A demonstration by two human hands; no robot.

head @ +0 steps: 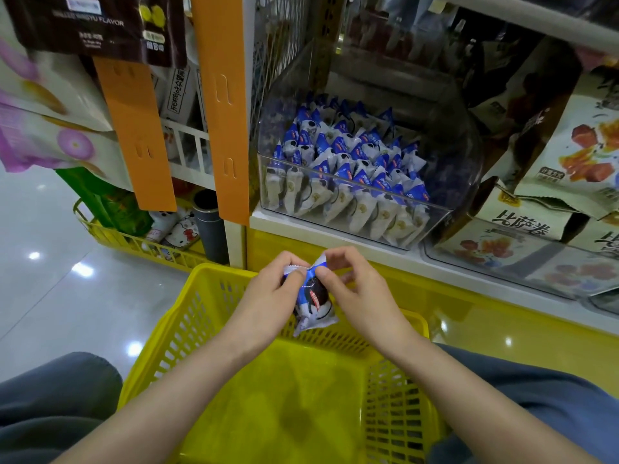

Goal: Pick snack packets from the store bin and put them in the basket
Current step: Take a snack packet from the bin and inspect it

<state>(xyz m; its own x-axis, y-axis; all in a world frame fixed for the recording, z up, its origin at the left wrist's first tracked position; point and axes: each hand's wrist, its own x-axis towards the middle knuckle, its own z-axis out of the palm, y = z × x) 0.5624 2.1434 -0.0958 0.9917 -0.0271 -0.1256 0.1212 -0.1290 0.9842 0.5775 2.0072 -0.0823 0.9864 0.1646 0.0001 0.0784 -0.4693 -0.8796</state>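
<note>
Basket (174,329) under packet (313,298); bin (450,169) of packets (345,162)

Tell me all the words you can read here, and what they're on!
"FLAVOR": on the dark brown hanging bag; words before it are blurred.
"比萨卷": on the beige box.
The blue snack packets in the clear bin and the held packet: print too small to read.
</note>
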